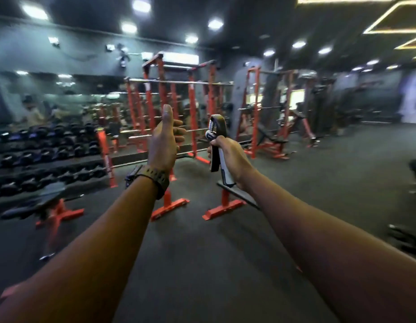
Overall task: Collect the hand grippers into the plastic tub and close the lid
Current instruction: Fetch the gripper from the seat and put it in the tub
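Both my arms are stretched out in front of me at chest height. My right hand point(230, 157) is closed around a hand gripper point(216, 136) with black and grey handles and a chrome spring coil at its top, held upright. My left hand point(164, 141) is raised beside it, about a hand's width to the left, thumb pointing up and fingers loosely curled, holding nothing. A watch with a dark strap sits on my left wrist. No plastic tub or lid shows in the head view.
A gym floor of dark rubber spreads below. Red squat racks point(174, 108) with barbells stand ahead, a dumbbell rack point(46, 148) fills the left, and red-footed benches point(55, 206) sit on the floor. People show in the mirror at far left.
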The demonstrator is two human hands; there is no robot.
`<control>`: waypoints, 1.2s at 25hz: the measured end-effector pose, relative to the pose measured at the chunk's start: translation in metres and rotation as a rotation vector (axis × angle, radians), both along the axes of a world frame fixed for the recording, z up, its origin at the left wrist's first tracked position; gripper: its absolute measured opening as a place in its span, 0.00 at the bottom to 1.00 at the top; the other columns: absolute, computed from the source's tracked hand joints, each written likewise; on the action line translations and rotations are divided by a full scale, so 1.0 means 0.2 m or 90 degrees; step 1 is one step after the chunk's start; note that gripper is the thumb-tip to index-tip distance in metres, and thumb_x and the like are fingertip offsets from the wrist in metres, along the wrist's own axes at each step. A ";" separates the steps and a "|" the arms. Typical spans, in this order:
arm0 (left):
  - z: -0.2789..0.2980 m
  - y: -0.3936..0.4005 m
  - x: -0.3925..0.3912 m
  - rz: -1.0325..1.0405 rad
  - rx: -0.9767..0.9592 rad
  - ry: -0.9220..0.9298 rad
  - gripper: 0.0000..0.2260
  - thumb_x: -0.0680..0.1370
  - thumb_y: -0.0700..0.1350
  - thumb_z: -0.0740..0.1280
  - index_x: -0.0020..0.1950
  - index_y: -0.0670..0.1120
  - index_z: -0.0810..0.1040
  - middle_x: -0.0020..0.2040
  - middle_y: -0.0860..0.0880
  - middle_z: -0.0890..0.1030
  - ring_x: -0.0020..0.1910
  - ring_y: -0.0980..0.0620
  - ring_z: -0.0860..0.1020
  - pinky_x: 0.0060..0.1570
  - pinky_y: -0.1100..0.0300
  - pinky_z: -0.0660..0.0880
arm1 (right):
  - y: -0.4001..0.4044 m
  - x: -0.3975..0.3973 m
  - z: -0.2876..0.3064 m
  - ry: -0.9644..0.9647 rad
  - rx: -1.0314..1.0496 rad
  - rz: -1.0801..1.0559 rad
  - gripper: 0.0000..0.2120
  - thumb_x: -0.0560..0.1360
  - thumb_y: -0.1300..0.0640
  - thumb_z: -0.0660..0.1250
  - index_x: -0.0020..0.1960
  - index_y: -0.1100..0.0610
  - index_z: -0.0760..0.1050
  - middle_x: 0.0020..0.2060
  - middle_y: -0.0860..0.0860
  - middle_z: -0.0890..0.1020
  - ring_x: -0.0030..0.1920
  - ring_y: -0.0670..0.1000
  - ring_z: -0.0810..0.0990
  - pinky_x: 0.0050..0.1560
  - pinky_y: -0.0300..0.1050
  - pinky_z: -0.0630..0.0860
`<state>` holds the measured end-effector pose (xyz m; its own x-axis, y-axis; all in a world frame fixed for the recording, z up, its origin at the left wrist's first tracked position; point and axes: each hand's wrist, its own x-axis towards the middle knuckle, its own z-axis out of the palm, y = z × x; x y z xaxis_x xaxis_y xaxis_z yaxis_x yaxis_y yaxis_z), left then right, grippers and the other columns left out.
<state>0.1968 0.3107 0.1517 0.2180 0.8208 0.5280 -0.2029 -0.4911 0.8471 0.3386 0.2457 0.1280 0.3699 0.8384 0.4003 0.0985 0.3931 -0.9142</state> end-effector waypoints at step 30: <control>-0.20 -1.21 3.08 -0.715 -0.037 0.084 0.31 0.81 0.65 0.48 0.55 0.42 0.77 0.48 0.42 0.79 0.45 0.48 0.76 0.44 0.56 0.71 | -1.87 2.44 -0.36 0.133 -0.084 -0.841 0.22 0.64 0.39 0.67 0.45 0.56 0.77 0.36 0.52 0.80 0.40 0.53 0.78 0.48 0.57 0.76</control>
